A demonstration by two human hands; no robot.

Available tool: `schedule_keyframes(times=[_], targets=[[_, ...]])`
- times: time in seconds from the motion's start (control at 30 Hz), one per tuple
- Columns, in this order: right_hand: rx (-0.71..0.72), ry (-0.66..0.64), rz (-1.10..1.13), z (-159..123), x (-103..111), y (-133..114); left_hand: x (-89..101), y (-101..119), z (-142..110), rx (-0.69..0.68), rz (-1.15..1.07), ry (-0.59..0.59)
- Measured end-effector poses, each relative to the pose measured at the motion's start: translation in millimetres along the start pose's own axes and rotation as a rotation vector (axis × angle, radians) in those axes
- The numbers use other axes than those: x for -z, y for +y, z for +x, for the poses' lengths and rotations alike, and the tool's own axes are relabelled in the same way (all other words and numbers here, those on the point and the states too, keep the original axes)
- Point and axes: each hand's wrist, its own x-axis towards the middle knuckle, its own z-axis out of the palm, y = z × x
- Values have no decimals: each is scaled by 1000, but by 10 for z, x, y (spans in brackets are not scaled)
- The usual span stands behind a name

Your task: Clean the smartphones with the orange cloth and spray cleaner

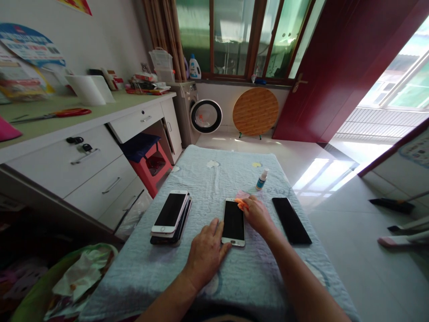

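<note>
A white smartphone with a dark screen lies face up on the cloth-covered table. My left hand grips its lower left side, the thumb at the bottom edge and the fingers along the left edge. Pinched in my right hand is an orange cloth, pressed on the phone's upper right corner. Left of my hands is a stack of phones with a white phone on top. A black phone lies to the right. Beyond my right hand stands a small spray bottle.
A pale blue quilted cloth covers the table. On the left are a desk with drawers, a red stool and a waste bin with rubbish. A washing machine with its door open stands at the back.
</note>
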Motion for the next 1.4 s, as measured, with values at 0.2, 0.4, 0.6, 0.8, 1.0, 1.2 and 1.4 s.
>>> schedule_keyframes(times=[0.2,0.4,0.6,0.8,1.0,1.2,1.4], targets=[[-38,1,117,-468,-20,-161,15,21,-4,12,-2,-17],[-47,-43,198,-876,-22,-329,138,80,41,75,-89,-62],[0,-105,246,-1130,47,-412,210,99,93,112,-150,-119],[141,-101,362,-875,234,-323,220,69,102,86,-173,-134],[-48,102,83,-75,154,-130,231,71,91,74,-184,-139],[-5,24,2,-79,-7,-145,197,93,59,87,-151,-118],[155,-47,91,-586,-44,-306,171,89,68,95,-115,-114]])
